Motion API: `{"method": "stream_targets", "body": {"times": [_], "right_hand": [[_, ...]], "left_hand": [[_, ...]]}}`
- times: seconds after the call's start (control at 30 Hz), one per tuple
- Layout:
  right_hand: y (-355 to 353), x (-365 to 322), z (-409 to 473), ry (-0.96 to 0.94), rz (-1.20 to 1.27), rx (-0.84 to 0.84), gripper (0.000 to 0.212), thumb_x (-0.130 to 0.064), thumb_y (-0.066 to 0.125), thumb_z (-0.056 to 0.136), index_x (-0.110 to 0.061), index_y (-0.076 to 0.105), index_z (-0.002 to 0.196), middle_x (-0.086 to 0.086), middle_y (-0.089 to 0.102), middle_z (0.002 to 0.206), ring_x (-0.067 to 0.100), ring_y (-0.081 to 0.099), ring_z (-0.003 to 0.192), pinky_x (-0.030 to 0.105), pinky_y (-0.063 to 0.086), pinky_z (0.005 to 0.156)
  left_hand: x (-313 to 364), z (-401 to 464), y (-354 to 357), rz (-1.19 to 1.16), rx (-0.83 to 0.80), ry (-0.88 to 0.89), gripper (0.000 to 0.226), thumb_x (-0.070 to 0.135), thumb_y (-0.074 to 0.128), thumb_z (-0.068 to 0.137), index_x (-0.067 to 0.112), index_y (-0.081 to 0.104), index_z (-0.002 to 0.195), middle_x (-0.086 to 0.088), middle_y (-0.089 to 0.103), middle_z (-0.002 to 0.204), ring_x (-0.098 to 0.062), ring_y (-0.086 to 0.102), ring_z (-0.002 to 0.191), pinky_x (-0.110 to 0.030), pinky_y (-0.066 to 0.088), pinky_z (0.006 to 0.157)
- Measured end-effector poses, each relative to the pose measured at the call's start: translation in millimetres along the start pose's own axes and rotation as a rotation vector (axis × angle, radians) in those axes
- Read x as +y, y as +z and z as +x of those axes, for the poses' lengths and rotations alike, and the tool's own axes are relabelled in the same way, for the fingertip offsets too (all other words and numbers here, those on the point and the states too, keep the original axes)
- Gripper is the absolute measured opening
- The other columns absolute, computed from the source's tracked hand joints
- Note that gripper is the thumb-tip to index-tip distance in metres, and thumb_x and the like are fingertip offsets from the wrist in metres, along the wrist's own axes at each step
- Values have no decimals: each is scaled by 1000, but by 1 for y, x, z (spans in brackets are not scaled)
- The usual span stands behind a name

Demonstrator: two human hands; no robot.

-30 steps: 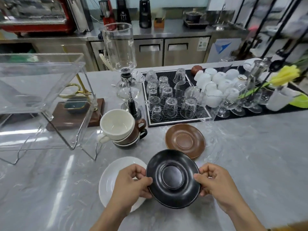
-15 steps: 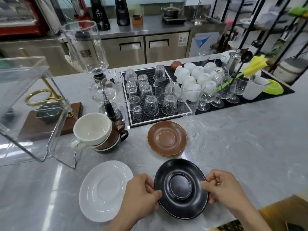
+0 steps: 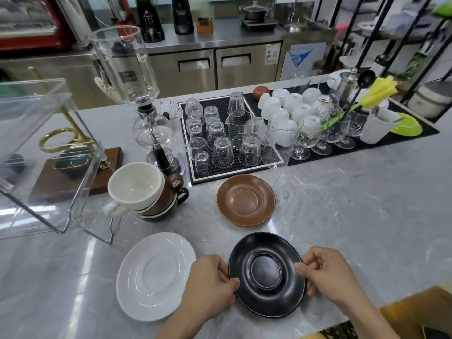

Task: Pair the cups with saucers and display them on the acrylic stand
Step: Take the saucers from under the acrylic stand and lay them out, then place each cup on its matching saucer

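Both hands hold a black saucer (image 3: 266, 274) near the counter's front edge: my left hand (image 3: 210, 283) grips its left rim, my right hand (image 3: 325, 275) pinches its right rim. To its left a white saucer (image 3: 155, 275) lies flat on the counter. A brown saucer (image 3: 245, 200) lies farther back. Three cups are stacked at the left: a white cup (image 3: 135, 185) on top, a brown cup (image 3: 168, 194) under it, a black cup (image 3: 177, 200) at the bottom. The clear acrylic stand (image 3: 46, 152) rises at the far left.
A glass siphon brewer (image 3: 146, 106) stands behind the cup stack. A black mat (image 3: 193, 177) carries several upturned glasses, with white cups (image 3: 291, 104) and stemmed glasses to its right. A wooden base (image 3: 73, 179) with a gold ring sits behind the stand. Grey marble counter (image 3: 354, 204) stretches right.
The black saucer has come down and to the right of the white saucer, held by both hands throughout. The camera view shifted right.
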State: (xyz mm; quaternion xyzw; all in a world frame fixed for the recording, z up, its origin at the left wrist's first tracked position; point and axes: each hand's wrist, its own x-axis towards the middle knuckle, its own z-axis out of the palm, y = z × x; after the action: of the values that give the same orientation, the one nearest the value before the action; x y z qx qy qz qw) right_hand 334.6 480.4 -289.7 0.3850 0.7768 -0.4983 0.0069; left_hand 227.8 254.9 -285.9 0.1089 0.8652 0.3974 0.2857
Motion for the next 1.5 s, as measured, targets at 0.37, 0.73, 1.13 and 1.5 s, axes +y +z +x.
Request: {"method": "stream_targets", "body": {"times": [0.37, 0.73, 1.13, 1.5], "right_hand": [[-3, -1, 0, 1, -22, -8, 21, -4, 77, 79, 4, 61, 70, 17, 65, 48, 35, 65, 43, 33, 54, 46], [-4, -14, -16, -39, -7, 44, 35, -13, 85, 73, 0, 53, 65, 13, 57, 39, 23, 53, 31, 25, 40, 35], [38, -75, -17, -300, -16, -79, 20, -29, 85, 68, -22, 67, 74, 5, 69, 65, 22, 64, 58, 36, 54, 61], [91, -135, -7, -471, -12, -268, 27, -21, 84, 72, -28, 68, 93, -1, 71, 83, 14, 66, 78, 30, 56, 76]], "left_hand": [[1, -4, 1, 25, 39, 9, 14, 16, 73, 77, 9, 61, 75, 1, 72, 50, -12, 67, 47, -32, 61, 64], [1, -19, -7, 59, 204, 23, 30, 45, 80, 69, 23, 59, 65, 2, 70, 57, -8, 66, 58, -26, 54, 61], [-15, -41, -55, -170, 521, 55, 19, 34, 84, 74, 30, 66, 76, 16, 68, 68, -6, 62, 62, -16, 49, 61], [-38, -44, -109, -313, 739, 12, 19, 27, 82, 78, 29, 68, 91, 7, 71, 74, 0, 66, 72, -11, 51, 62]]}}
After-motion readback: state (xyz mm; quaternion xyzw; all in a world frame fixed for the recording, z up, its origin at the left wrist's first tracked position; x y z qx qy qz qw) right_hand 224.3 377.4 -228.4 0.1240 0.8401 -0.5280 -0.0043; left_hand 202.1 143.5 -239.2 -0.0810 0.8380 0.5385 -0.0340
